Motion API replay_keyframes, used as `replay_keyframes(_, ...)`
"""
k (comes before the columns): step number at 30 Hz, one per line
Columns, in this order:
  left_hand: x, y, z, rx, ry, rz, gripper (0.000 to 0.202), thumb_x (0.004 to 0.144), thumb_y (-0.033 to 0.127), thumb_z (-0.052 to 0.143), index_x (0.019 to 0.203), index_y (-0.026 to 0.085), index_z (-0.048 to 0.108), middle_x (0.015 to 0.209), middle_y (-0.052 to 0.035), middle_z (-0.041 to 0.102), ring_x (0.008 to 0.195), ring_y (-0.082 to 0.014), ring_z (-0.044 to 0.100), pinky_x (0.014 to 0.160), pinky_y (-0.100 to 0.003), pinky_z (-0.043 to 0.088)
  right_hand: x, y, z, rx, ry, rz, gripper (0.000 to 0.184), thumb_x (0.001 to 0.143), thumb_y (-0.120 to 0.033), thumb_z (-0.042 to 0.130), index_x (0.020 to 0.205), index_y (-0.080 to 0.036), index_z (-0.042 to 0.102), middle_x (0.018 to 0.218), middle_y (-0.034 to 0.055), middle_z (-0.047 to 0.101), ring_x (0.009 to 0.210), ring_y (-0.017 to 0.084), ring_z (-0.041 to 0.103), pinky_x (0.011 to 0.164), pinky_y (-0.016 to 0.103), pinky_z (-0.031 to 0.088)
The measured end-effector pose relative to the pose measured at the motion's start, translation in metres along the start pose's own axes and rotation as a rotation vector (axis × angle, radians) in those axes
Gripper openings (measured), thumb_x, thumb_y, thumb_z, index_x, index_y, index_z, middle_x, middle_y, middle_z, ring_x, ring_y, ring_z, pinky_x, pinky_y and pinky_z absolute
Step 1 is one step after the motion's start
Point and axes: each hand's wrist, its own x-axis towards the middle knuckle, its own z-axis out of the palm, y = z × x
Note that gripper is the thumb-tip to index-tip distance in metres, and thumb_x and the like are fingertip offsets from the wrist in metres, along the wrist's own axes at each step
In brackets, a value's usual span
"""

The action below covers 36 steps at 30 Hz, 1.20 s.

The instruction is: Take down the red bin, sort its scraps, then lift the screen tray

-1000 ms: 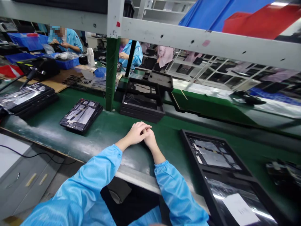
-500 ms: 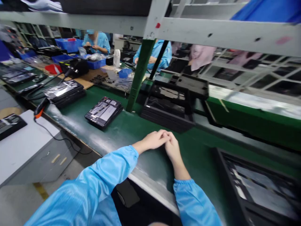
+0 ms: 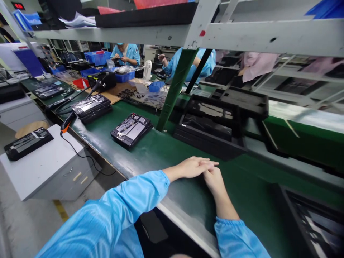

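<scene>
- Near the front edge of the worktop [image 3: 150, 150], the left hand [image 3: 192, 167] lies flat over the right hand [image 3: 214, 179]. Its grip is slack, with the fingers stretched out and holding nothing.
- The right grip is tucked under the left fingers. No object shows in it, but I cannot tell how far it is curled.
- Just beyond the hands, toward the back edge, sits the stack of black trays [image 3: 209, 139], apart from both hands. It looks like thin moulded plastic, probably light and slightly flexible, and best taken by two opposite rims.
- Farther left lies an open tablet chassis [image 3: 131, 129], probably fragile.
- A black tray [image 3: 309, 215] fills the right front corner.
</scene>
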Motion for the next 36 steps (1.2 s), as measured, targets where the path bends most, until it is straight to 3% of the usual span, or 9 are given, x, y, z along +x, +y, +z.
replay_keyframes(6,-0.002,-0.002,-0.003,0.010,0.009,-0.008,0.060,0.121,0.046,0.039,0.152,0.014,0.080,0.153,-0.0110,0.077,0.146,-0.0237,0.069,0.131,-0.032,0.047,0.001,-0.010,0.005,-0.013,-0.064,-0.043,0.073,0.088,-0.092,0.064,0.076,-0.022,0.080,0.092,0.0165,0.083,0.089,0.033,0.077,0.094,0.052,0.066)
replay_keyframes(9,-0.005,0.000,-0.005,0.013,0.013,-0.030,0.063,0.120,0.043,0.031,0.151,0.020,0.080,0.154,-0.0064,0.077,0.147,-0.0213,0.067,0.132,-0.030,0.044,0.000,-0.011,0.005,-0.022,-0.062,-0.008,0.074,0.088,-0.092,0.063,0.062,-0.023,0.071,0.071,0.0117,0.074,0.071,0.027,0.069,0.075,0.043,0.063)
replay_keyframes(11,-0.007,0.002,-0.007,0.010,0.013,-0.054,0.064,0.119,0.039,0.027,0.149,0.025,0.082,0.154,-0.0030,0.076,0.147,-0.0198,0.067,0.132,-0.030,0.044,-0.001,-0.011,0.005,-0.040,-0.068,0.035,0.078,0.087,-0.093,0.062,0.051,-0.024,0.061,0.056,0.0084,0.061,0.056,0.022,0.056,0.056,0.037,0.050)
replay_keyframes(13,-0.008,0.004,-0.009,-0.004,0.010,-0.058,0.065,0.117,0.036,0.025,0.147,0.027,0.083,0.154,-0.0017,0.076,0.147,-0.0193,0.066,0.131,-0.030,0.045,-0.001,-0.013,0.006,-0.056,-0.083,0.057,0.081,0.086,-0.095,0.060,0.048,-0.024,0.060,0.052,0.0081,0.058,0.052,0.020,0.050,0.051,0.036,0.041)
replay_keyframes(19,-0.006,0.005,-0.013,0.018,0.003,0.005,0.063,0.120,0.038,0.029,0.148,0.017,0.081,0.152,-0.0091,0.077,0.145,-0.0217,0.068,0.133,-0.032,0.045,-0.002,-0.026,0.007,-0.033,-0.073,0.056,0.091,0.081,-0.109,0.051,0.053,-0.023,0.060,0.059,0.0103,0.064,0.059,0.022,0.056,0.060,0.038,0.050)
replay_keyframes(21,-0.005,0.004,-0.013,0.027,-0.012,0.040,0.057,0.120,0.037,0.036,0.151,0.017,0.079,0.153,-0.0097,0.077,0.145,-0.0222,0.069,0.133,-0.033,0.045,-0.003,-0.031,0.008,0.036,-0.075,0.027,0.089,0.080,-0.109,0.056,0.062,-0.022,0.067,0.073,0.0126,0.074,0.072,0.026,0.067,0.077,0.044,0.061)
replay_keyframes(24,-0.003,0.000,-0.011,0.001,-0.041,0.058,0.053,0.117,0.043,0.053,0.154,0.015,0.077,0.154,-0.0119,0.076,0.142,-0.0259,0.069,0.131,-0.037,0.047,-0.005,-0.037,0.010,0.110,-0.114,0.042,0.082,0.080,-0.103,0.066,0.077,-0.021,0.077,0.101,0.0182,0.084,0.101,0.036,0.078,0.099,0.052,0.063)
replay_keyframes(30,-0.003,-0.001,-0.010,-0.181,-0.030,0.024,0.049,0.114,0.038,0.057,0.149,0.012,0.079,0.154,-0.0133,0.075,0.144,-0.0249,0.068,0.133,-0.035,0.045,-0.004,-0.039,0.013,0.087,-0.120,0.048,0.064,0.086,-0.083,0.070,0.090,-0.020,0.083,0.113,0.0199,0.085,0.110,0.039,0.079,0.104,0.055,0.061)
replay_keyframes(36,-0.003,0.004,-0.013,-0.325,-0.027,-0.012,0.050,0.116,0.031,0.042,0.135,0.013,0.085,0.152,-0.0102,0.077,0.145,-0.0247,0.068,0.134,-0.035,0.045,-0.002,-0.046,0.012,0.025,-0.147,0.024,0.050,0.087,-0.068,0.066,0.079,-0.021,0.077,0.109,0.0187,0.084,0.098,0.034,0.076,0.094,0.048,0.060)
